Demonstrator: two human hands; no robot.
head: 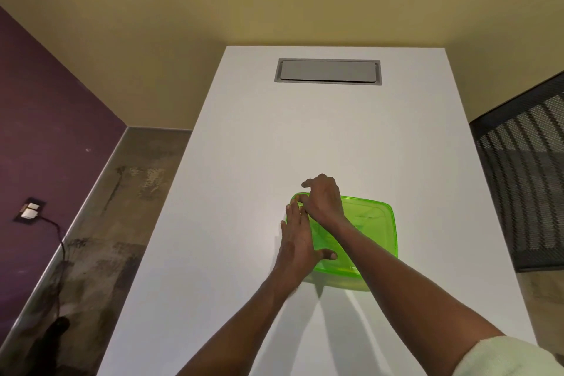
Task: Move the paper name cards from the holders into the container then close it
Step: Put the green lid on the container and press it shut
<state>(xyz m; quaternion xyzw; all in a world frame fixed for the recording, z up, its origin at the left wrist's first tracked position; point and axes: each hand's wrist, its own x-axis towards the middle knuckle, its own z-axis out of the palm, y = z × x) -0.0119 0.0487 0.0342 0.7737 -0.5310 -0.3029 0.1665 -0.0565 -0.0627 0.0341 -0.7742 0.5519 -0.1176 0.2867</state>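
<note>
Green translucent plastic container (370,223) near the white table's (244,131) right edge, lid being sealed.
Left hand (297,238) flat, steadying; right hand (323,201) should pinch-press each lid corner until it seats.

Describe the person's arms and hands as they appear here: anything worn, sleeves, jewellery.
Both forearms are bare, and no watch, ring or glove is visible on the left hand or the right hand. The only clothing in view is a pale, soft-looking sleeve on the right upper arm, ending above the elbow.
</note>
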